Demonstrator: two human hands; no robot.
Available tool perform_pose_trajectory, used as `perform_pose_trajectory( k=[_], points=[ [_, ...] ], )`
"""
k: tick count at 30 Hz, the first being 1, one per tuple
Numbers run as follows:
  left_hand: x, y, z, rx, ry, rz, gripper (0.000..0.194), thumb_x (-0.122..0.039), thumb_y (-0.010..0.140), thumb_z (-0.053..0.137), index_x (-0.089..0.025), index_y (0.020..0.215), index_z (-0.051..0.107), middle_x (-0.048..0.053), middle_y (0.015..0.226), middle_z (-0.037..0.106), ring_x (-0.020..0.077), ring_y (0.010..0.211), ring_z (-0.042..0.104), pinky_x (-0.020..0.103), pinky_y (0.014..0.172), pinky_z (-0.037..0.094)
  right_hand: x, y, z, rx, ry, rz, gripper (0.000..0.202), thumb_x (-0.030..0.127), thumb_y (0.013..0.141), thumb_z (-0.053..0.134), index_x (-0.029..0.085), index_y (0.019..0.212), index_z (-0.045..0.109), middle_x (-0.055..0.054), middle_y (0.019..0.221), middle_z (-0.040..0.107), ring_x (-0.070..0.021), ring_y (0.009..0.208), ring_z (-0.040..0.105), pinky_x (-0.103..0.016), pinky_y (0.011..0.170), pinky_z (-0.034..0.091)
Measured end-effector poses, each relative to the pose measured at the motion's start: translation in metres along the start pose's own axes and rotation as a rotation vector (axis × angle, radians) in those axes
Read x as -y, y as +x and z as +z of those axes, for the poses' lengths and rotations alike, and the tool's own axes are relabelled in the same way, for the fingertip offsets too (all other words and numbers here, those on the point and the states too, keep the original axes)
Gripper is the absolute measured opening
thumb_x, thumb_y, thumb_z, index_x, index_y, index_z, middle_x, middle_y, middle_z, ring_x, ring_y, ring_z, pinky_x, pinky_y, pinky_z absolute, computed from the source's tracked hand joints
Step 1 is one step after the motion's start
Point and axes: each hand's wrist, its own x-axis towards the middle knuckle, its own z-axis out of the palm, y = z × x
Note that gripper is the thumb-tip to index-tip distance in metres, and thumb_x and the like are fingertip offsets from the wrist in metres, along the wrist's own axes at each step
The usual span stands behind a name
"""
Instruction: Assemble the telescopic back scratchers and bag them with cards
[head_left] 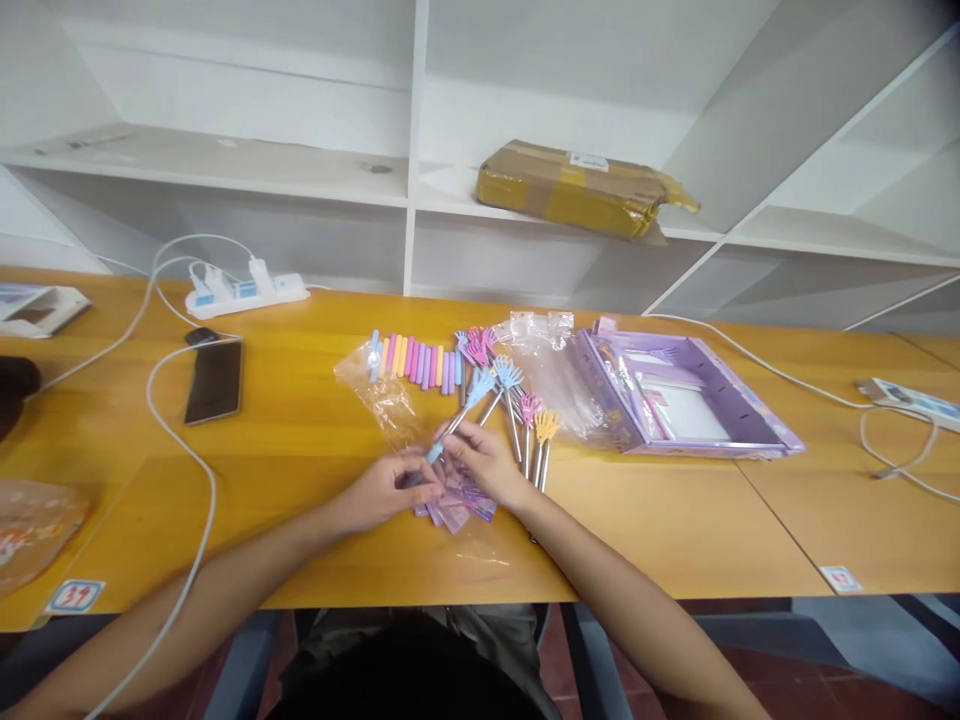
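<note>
Between my two hands is a back scratcher (pixel 456 422) with a light blue hand-shaped head and a metal rod. My left hand (pixel 400 487) has its fingers closed round the blue grip at the lower end. On the rod, my right hand (pixel 484 462) closes just above that grip. Under both hands lie several purple and pink cards (pixel 452 513) in clear wrapping. Beyond them, more back scratchers (pixel 546 430) with blue, pink and yellow heads lie in a loose pile. A row of coloured grip sleeves (pixel 425 364) lies to their left.
Clear plastic bags (pixel 386 395) lie near the sleeves. A purple box (pixel 675 440) with packets inside stands at the right. On the left are a phone (pixel 215 380), a power strip (pixel 247 293) and a white cable (pixel 202 470). A taped carton (pixel 570 190) rests on the shelf (pixel 262 175).
</note>
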Motion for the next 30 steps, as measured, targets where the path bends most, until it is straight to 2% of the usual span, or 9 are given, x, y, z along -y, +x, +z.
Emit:
perform_pose_trajectory(
  k=[3,5,7,9,11,14,17,25,30],
  points=[
    [0.004,0.005,-0.011,-0.183,-0.156,-0.017,0.041,-0.057,0.089,0.079,-0.017,0.098,0.077,0.006,0.088,0.076,0.0200,0.080,0.069,0.033,0.078,0.056,0.010,0.002,-0.020,-0.264,0.000,-0.167,0.041,0.067,0.099,0.062,0.026,0.100,0.061,-0.002,0.091,0.063,-0.0179,0.079,0.061,-0.031,0.071,0.052],
    [0.006,0.009,-0.021,-0.368,-0.204,0.018,0.040,-0.055,0.088,0.081,-0.016,0.098,0.077,0.006,0.090,0.077,0.0200,0.082,0.070,0.033,0.081,0.057,0.018,-0.001,-0.037,-0.348,-0.005,-0.211,0.043,0.070,0.104,0.049,0.028,0.098,0.054,-0.002,0.086,0.059,-0.0183,0.071,0.057,-0.031,0.063,0.049],
    [0.006,0.014,-0.030,-0.531,-0.241,0.039,0.040,-0.053,0.085,0.085,-0.015,0.094,0.076,0.006,0.089,0.076,0.0190,0.079,0.070,0.034,0.080,0.059,0.026,-0.006,-0.052,-0.328,-0.082,-0.189,0.045,0.071,0.106,0.041,0.028,0.097,0.052,0.001,0.073,0.051,-0.0169,0.056,0.046,-0.031,0.052,0.040],
    [0.004,0.017,-0.036,-0.644,-0.298,0.061,0.041,-0.052,0.082,0.088,-0.014,0.090,0.075,0.006,0.088,0.076,0.0179,0.076,0.069,0.034,0.076,0.061,0.033,-0.013,-0.062,-0.225,-0.259,-0.155,0.047,0.069,0.107,0.042,0.027,0.095,0.056,0.004,0.064,0.046,-0.0156,0.050,0.039,-0.030,0.049,0.034],
    [0.001,0.019,-0.040,-0.697,-0.368,0.104,0.041,-0.051,0.080,0.090,-0.014,0.090,0.075,0.005,0.089,0.076,0.0180,0.079,0.070,0.035,0.076,0.063,0.038,-0.018,-0.064,-0.074,-0.490,-0.150,0.047,0.066,0.107,0.048,0.024,0.089,0.062,0.002,0.063,0.049,-0.0158,0.054,0.044,-0.030,0.054,0.037],
    [-0.006,0.019,-0.043,-0.715,-0.461,0.179,0.040,-0.049,0.080,0.091,-0.015,0.089,0.074,0.005,0.091,0.076,0.0198,0.087,0.073,0.039,0.083,0.065,0.040,-0.018,-0.059,0.079,-0.745,-0.180,0.047,0.059,0.110,0.047,0.023,0.088,0.067,-0.001,0.071,0.060,-0.0179,0.066,0.054,-0.031,0.066,0.043],
    [-0.014,0.018,-0.045,-0.711,-0.519,0.228,0.038,-0.048,0.080,0.091,-0.015,0.087,0.073,0.006,0.091,0.077,0.0208,0.090,0.074,0.042,0.087,0.066,0.036,-0.015,-0.054,0.114,-0.834,-0.181,0.048,0.055,0.113,0.041,0.023,0.088,0.067,-0.002,0.074,0.064,-0.0181,0.068,0.057,-0.031,0.070,0.043],
    [-0.019,0.016,-0.046,-0.694,-0.610,0.202,0.039,-0.044,0.077,0.095,-0.016,0.088,0.070,0.004,0.092,0.078,0.0199,0.091,0.076,0.041,0.087,0.068,0.028,-0.013,-0.056,0.164,-0.794,-0.103,0.052,0.056,0.114,0.036,0.021,0.096,0.070,0.000,0.072,0.064,-0.0170,0.067,0.059,-0.030,0.068,0.043],
    [-0.020,0.015,-0.044,-0.637,-0.619,0.162,0.041,-0.046,0.078,0.094,-0.017,0.088,0.067,0.005,0.094,0.078,0.0216,0.093,0.077,0.044,0.089,0.068,0.027,-0.012,-0.056,0.205,-0.784,-0.111,0.051,0.054,0.115,0.036,0.021,0.090,0.066,0.001,0.070,0.062,-0.0162,0.066,0.057,-0.030,0.067,0.042]
  ],
)
